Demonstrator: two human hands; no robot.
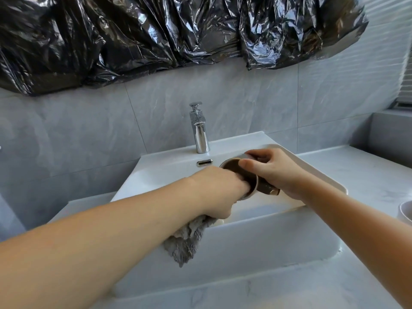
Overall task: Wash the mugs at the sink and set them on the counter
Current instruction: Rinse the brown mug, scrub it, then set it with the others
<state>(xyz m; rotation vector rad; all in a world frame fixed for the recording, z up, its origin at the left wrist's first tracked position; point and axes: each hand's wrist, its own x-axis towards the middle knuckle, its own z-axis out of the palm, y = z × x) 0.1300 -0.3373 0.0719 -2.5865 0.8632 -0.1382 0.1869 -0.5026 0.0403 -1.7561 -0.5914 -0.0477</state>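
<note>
Brown-lined beige ceramic mug (253,181) tipped over white basin sink (169,175): my right hand (274,172) grips it steady, left hand (219,188) scrubs inside holding grey fluffy cloth (187,241).

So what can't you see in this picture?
- Head view: the left hand fingers are hidden inside the mug.
- Most of the cloth is behind the left arm.
- The sink drain is hidden behind the arms.
- A white dish is cut off by the right edge.
- The right hand covers the mug's side.
</note>
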